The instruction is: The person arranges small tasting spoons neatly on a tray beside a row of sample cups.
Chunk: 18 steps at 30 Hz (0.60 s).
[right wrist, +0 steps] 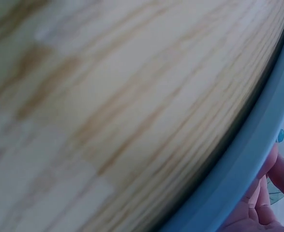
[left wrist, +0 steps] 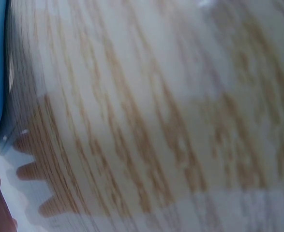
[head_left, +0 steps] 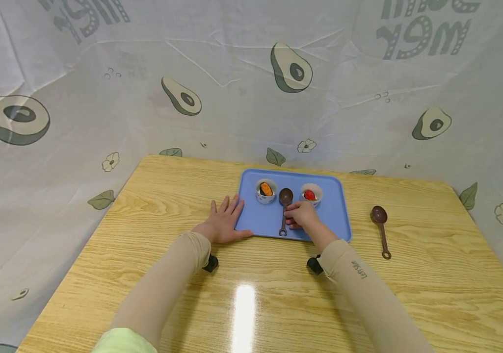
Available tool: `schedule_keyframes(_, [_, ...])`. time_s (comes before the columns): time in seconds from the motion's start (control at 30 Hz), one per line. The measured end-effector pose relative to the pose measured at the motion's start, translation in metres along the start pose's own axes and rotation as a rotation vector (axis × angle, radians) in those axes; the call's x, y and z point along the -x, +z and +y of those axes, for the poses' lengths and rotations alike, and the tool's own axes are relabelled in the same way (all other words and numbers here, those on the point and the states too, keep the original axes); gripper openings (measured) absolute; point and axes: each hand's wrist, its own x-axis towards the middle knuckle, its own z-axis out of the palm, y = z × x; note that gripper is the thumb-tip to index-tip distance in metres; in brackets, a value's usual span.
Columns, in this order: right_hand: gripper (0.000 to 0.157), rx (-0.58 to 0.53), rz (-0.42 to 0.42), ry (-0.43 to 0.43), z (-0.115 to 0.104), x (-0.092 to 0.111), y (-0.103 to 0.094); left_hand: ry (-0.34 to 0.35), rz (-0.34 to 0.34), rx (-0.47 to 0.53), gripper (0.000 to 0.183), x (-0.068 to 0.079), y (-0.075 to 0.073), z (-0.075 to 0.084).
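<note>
A blue tray [head_left: 251,221] lies on the wooden table. On it, a brown spoon [head_left: 285,196] with a round bowl points away from me, its ringed handle toward the tray's near edge. My right hand [head_left: 303,214] reaches over that edge and pinches the spoon's handle. My left hand [head_left: 222,223] lies spread at the tray's left edge, thumb along the near corner. Left of the spoon stands a small white cup [head_left: 265,199] holding an orange-topped sushi piece [head_left: 266,189]. A second white cup [head_left: 315,189], right of it, holds a red-topped piece [head_left: 309,195].
Another brown spoon [head_left: 379,215] lies on the table [head_left: 428,274] to the right of the tray. Behind the table hangs a pale cloth [head_left: 233,127] printed with avocados. Black wrist camera mounts [head_left: 315,265] sit under both wrists.
</note>
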Motion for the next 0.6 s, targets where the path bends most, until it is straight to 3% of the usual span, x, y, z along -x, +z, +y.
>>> schedule_keyframes(0.33, [0.025,0.027,0.057,-0.015,-0.002,0.007,-0.007,0.001,-0.008,0.011,0.095,0.0,-0.002,0.002])
schedule_keyframes(0.6, [0.032,-0.027,-0.009,-0.051,-0.019,0.023,-0.022,0.011,0.001,0.03,0.094,0.005,-0.006,0.003])
